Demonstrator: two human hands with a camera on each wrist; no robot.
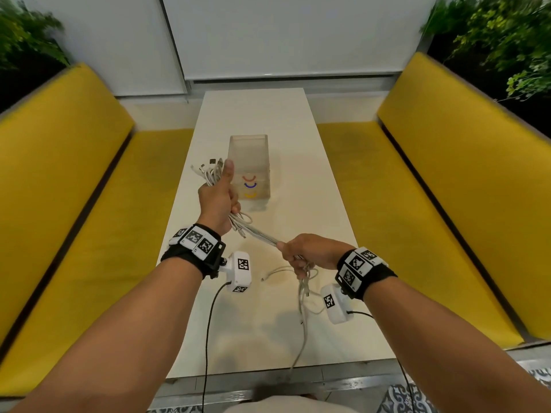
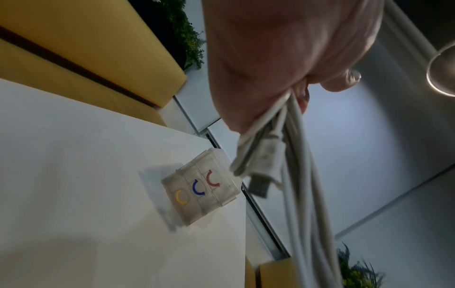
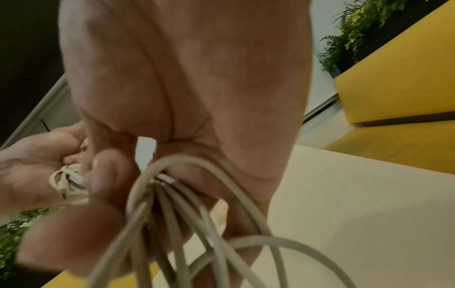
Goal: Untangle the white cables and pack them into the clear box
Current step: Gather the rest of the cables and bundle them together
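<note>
A bundle of white cables (image 1: 262, 235) stretches taut between my two hands above the white table (image 1: 313, 180). My left hand (image 1: 219, 198) grips one end, thumb up, with several plugs (image 1: 208, 165) sticking out past the fist. My right hand (image 1: 304, 254) grips the other end, and loose cable loops (image 1: 304, 296) hang from it down past the table's near edge. The clear box (image 1: 250, 166), open-topped with red, blue and yellow arcs on its front, stands just right of my left hand. In the left wrist view the cables (image 2: 295, 175) hang from my fist above the box (image 2: 200, 190). In the right wrist view the cables (image 3: 172, 224) fan out from my curled fingers (image 3: 108, 175).
Yellow bench seats (image 1: 74, 204) run along both sides of the narrow table. A short loose piece of white cable (image 1: 275, 272) lies on the table near my right hand. Black leads (image 1: 208, 323) hang from the wrist cameras. Plants (image 1: 507, 40) stand behind the benches.
</note>
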